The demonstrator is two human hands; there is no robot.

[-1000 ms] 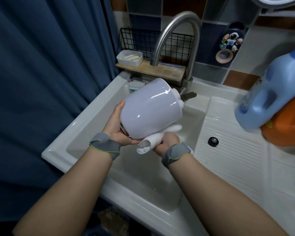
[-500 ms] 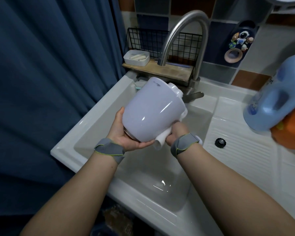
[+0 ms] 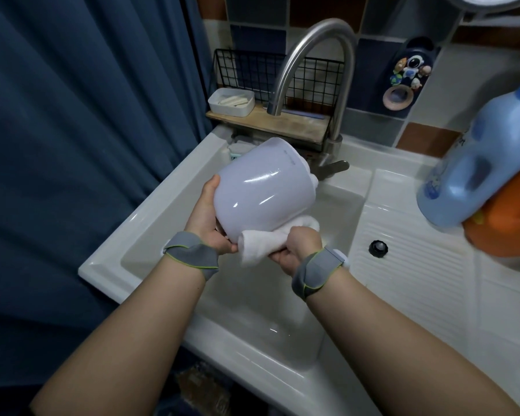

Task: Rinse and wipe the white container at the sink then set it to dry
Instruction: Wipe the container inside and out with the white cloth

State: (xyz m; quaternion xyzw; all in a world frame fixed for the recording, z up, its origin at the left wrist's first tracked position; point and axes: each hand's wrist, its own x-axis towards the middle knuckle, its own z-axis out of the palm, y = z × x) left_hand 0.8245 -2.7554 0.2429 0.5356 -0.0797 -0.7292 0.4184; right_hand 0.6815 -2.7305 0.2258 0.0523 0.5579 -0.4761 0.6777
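Observation:
I hold the white container point(image 3: 263, 190) tilted on its side above the white sink point(image 3: 150, 223). It is smooth and glossy, with its far end pointing toward the tap. My left hand point(image 3: 206, 219) grips its near left end from below. My right hand point(image 3: 297, 246) is closed on a white cloth point(image 3: 261, 243), which presses against the container's lower near edge. Another bit of cloth shows at the container's far right side.
A curved steel tap point(image 3: 318, 70) arches over the basin, no water running. Behind it a wire rack with a wooden shelf point(image 3: 267, 120) carries a small white dish point(image 3: 231, 102). A ribbed drainboard point(image 3: 418, 265) lies right, under blue point(image 3: 475, 163) and orange point(image 3: 511, 217) bottles. A blue curtain point(image 3: 72, 145) hangs left.
The container has turned in my left hand. My right hand has slid the cloth along the container's lower edge, from underneath toward the near rim.

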